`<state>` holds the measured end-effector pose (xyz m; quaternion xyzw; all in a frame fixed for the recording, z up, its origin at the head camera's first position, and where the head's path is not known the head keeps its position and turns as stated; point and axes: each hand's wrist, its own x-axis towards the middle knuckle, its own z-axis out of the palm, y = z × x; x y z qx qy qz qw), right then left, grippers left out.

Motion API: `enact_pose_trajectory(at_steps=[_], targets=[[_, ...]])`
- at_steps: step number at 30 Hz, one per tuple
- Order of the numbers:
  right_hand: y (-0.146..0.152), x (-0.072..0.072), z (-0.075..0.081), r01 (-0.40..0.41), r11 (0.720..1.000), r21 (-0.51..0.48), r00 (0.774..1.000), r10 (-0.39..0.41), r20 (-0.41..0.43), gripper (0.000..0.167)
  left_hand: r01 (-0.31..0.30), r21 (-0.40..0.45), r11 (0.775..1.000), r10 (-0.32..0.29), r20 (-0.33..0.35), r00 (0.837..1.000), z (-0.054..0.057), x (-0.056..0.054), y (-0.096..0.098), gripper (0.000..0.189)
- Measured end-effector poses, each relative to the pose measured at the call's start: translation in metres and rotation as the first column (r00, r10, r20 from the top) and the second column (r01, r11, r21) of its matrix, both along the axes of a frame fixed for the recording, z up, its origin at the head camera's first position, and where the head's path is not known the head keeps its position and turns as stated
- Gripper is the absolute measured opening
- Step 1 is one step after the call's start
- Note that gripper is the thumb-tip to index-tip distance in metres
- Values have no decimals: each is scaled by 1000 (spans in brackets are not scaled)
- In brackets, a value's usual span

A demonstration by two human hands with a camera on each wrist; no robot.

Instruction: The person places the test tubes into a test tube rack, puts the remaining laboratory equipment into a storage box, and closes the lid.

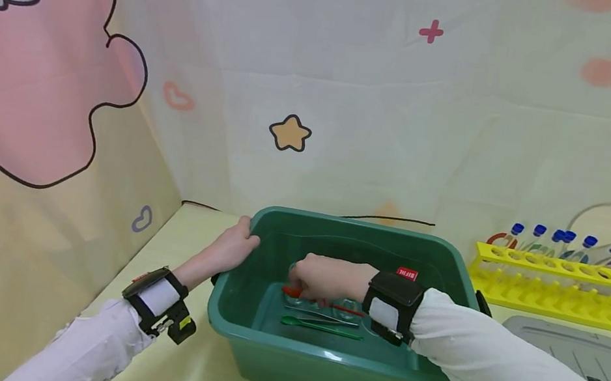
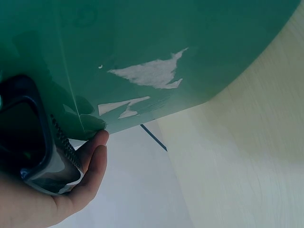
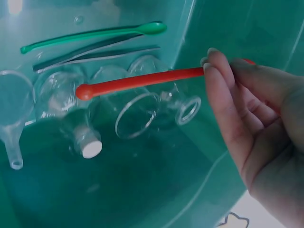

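A green plastic bin (image 1: 359, 225) stands on the table, its far left corner gripped by my left hand (image 1: 232, 245) at the rim. In the left wrist view, the fingers of that hand curl beside a black clip handle (image 2: 42, 111) on the bin's outer wall. Inside the bin, my right hand (image 1: 322, 275) pinches a red plastic spoon (image 3: 142, 81) near its bowl end, which the fingers mostly hide. Below it lie a green spoon (image 3: 95, 35), metal tweezers (image 3: 90, 54), a clear funnel (image 3: 15, 104) and several glass flasks, one with a white stopper (image 3: 92, 148).
A yellow rack (image 1: 555, 307) with several blue-capped tubes stands at the right. In front of it lies a grey lid (image 1: 573, 339), partly behind my right sleeve. A patterned cloth wall (image 1: 348, 144) closes off the back.
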<state>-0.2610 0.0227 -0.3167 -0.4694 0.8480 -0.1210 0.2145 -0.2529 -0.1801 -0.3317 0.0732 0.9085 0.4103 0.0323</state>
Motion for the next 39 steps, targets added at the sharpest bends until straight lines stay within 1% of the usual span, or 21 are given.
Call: enact_pose_trajectory(at_steps=[4,7,11,13,16,18,23,25,29,34,39], targets=[[-7,-1,-9,-8,1000,-13,999,8,39,8,-1,11,1000,1,-2,1000,0,1,0,28],[-10,-2,-18,-12,1000,-4,997,12,76,8,-2,8,1000,2,-6,1000,0,1,-1,28],[-12,-2,-31,-8,999,39,997,5,78,6,-1,9,1000,1,-11,1000,0,1,0,28],[-12,-1,-35,-4,998,70,999,0,52,6,-5,14,1000,5,-6,1000,0,2,1,28],[-13,-1,-40,-4,995,100,1000,1,27,6,-7,10,1000,7,-5,1000,0,2,2,27],[-13,-1,-42,0,994,111,1000,-3,29,7,-10,7,1000,10,-1,1000,1,2,2,26],[-11,-3,-52,13,994,107,994,-24,103,10,-12,6,1000,12,11,1000,1,2,2,28],[-10,-4,-56,8,994,110,993,-21,113,11,-9,6,1000,9,13,1000,1,2,2,29],[-11,-5,-64,13,991,131,995,-26,98,11,-11,6,1000,11,16,1000,0,2,1,30],[-13,-4,-69,29,987,156,997,-40,69,10,-14,4,1000,14,22,1000,1,1,0,30],[-14,-3,-75,18,982,188,998,-29,53,9,-13,5,1000,13,21,1000,1,0,1,30]])
